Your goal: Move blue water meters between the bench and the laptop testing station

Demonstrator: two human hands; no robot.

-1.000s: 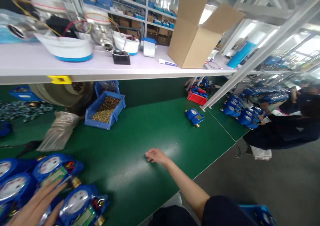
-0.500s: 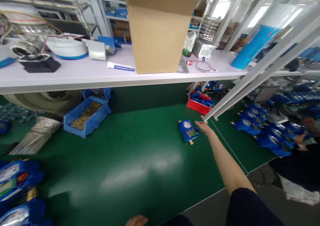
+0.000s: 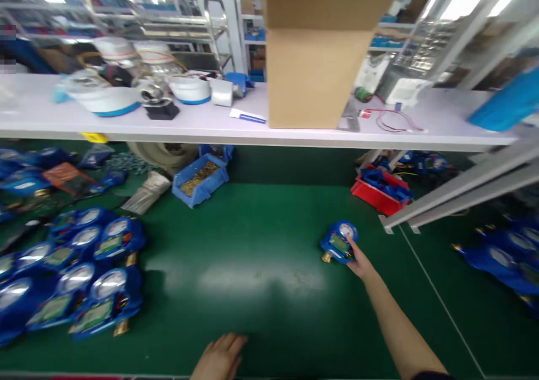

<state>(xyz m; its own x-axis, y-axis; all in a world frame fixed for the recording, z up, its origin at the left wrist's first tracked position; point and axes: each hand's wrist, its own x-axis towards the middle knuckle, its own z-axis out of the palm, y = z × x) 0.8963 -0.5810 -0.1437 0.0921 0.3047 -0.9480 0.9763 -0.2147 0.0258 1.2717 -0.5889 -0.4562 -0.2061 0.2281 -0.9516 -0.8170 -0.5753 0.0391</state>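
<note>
My right hand (image 3: pixel 359 261) grips the right side of a blue water meter (image 3: pixel 337 245), fingers over its edge near the round white dial. The meter has a green circuit board below the dial and a brass fitting at its lower left. Whether its underside touches the green mat (image 3: pixel 261 223) I cannot tell. At the bottom of the view, my left hand (image 3: pixel 219 358) is low over the mat, fingers stretched forward and holding nothing. Several similar blue meters (image 3: pixel 107 287) with brass fittings stand in rows to its left.
A white shelf (image 3: pixel 189 130) crosses above the mat, carrying a cardboard box (image 3: pixel 309 82) and white-and-blue parts. Below it are a blue bin (image 3: pixel 201 181) of small brass-coloured pieces and a red crate (image 3: pixel 379 192) of blue parts. Slanted metal posts (image 3: pixel 458 183) and more meters (image 3: pixel 505 262) stand right.
My right hand was beside the meter near the post; now it grips the meter, which is turned. The view has swung left, showing more of the left meters and my left hand.
</note>
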